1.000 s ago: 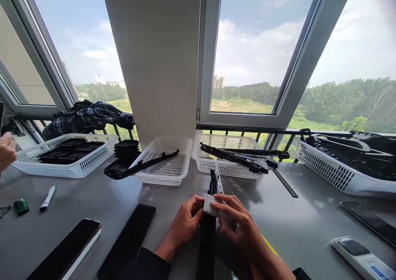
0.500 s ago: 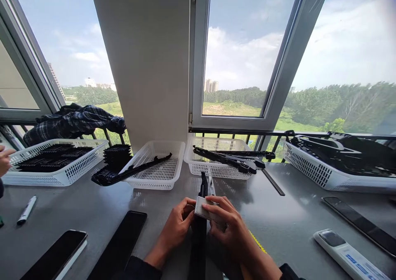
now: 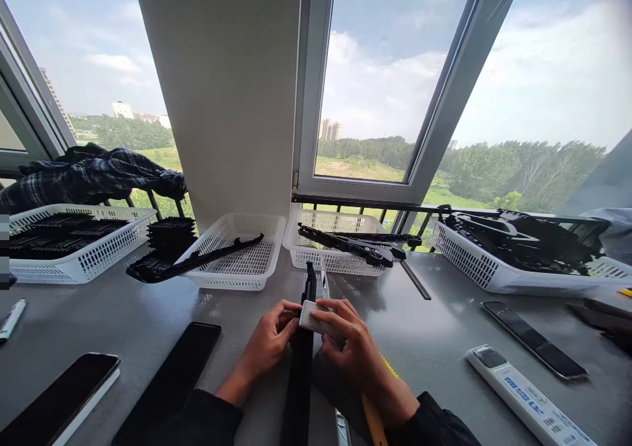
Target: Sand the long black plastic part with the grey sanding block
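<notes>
A long black wiper blade (image 3: 301, 373) lies lengthwise on the grey table (image 3: 444, 347), running from near the table's front edge toward the window. A small flat grey piece (image 3: 311, 316) sits on top of it near its far end. My left hand (image 3: 269, 344) pinches the blade and the grey piece from the left. My right hand (image 3: 353, 350) holds the grey piece from the right, fingers curled over it. A thin metal strip (image 3: 342, 426) lies beside the blade.
White baskets line the window: one with a single black blade (image 3: 237, 252), one with several blades (image 3: 340, 248), one at right full of black parts (image 3: 498, 265), one at far left (image 3: 69, 245). Phones (image 3: 59, 403) lie at left, remote controls (image 3: 528, 390) at right.
The view has shifted rightward, so everything slid left in the picture. Both hands stay on the blade and the grey piece. The other person's hand at far left has left the view.
</notes>
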{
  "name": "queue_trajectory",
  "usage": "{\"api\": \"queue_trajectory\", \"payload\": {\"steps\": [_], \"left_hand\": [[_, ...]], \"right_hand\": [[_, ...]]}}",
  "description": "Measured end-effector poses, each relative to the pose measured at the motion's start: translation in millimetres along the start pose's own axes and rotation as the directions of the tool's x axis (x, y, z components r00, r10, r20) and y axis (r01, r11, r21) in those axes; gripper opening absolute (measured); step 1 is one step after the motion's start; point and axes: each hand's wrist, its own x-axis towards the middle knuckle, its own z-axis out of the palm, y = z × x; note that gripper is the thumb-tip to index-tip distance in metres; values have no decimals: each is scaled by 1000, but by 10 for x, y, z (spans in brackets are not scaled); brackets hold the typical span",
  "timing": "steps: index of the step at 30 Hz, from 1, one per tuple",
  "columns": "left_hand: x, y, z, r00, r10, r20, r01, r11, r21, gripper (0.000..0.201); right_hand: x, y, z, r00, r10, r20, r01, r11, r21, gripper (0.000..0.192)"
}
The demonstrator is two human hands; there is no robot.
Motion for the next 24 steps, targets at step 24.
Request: {"api": "queue_trajectory", "payload": {"steps": [24], "left_hand": [[-29,38,46,1000,-13,25,10,990,140,37]], "right_hand": [[50,-26,-157,825,565,-15,-494,733,467,40]]}}
